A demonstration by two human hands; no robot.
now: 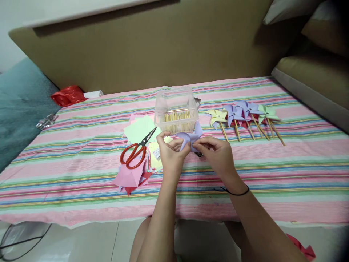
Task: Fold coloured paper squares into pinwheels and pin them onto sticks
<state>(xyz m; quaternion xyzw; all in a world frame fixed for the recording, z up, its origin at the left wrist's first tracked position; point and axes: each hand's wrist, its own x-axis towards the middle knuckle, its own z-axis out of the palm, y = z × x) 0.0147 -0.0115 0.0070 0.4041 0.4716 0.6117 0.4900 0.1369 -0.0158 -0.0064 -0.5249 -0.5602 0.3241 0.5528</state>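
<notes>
A purple paper pinwheel (196, 131) is held up between both hands, its blades folded in toward the middle. My left hand (173, 151) is closed on its left side, thumb pressed near the centre. From the right, my right hand (216, 151) pinches the pinwheel near its centre, fingertips together. Whether a pin or stick is in the fingers cannot be made out. Just behind the hands stands a clear plastic box (176, 95) with many short wooden sticks (177, 122). Left of my left hand, red-handled scissors (135, 151) lie across coloured paper.
Several pinwheels on sticks (234, 113) lie in a row at the right. Green paper sheets (139, 129) and pink paper squares (131, 176) lie at the left. A red plastic bag (68, 96) sits at the far left on the striped cloth (81, 145). A sofa back (152, 51) rises behind.
</notes>
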